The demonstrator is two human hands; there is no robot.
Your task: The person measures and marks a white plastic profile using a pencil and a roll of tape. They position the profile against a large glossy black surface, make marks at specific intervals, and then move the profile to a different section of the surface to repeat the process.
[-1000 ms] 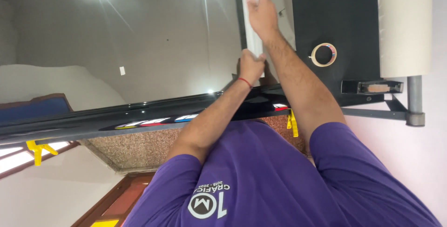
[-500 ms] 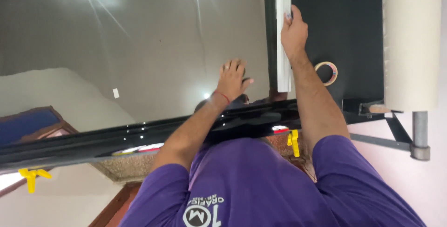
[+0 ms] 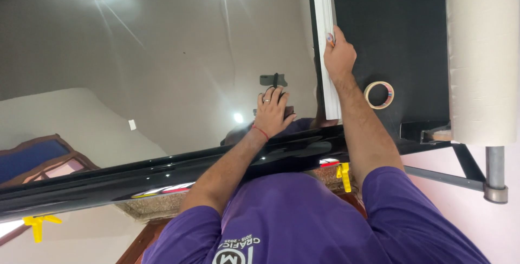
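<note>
Hands first: the left hand (image 3: 272,113) lies open, fingers spread, flat on a glossy dark sheet (image 3: 162,58) above a black roll (image 3: 162,174). Further right, the right hand (image 3: 338,55) grips the edge of a white strip (image 3: 325,20) beside a black board (image 3: 390,36). A tape ring (image 3: 378,94) rests there, near a white paper roll (image 3: 482,53).

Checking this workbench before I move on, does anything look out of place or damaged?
Nothing looks damaged. The left hand lies flat on the glossy sheet, the right hand grips the white strip, and a tape roll lies on the black surface.
</note>
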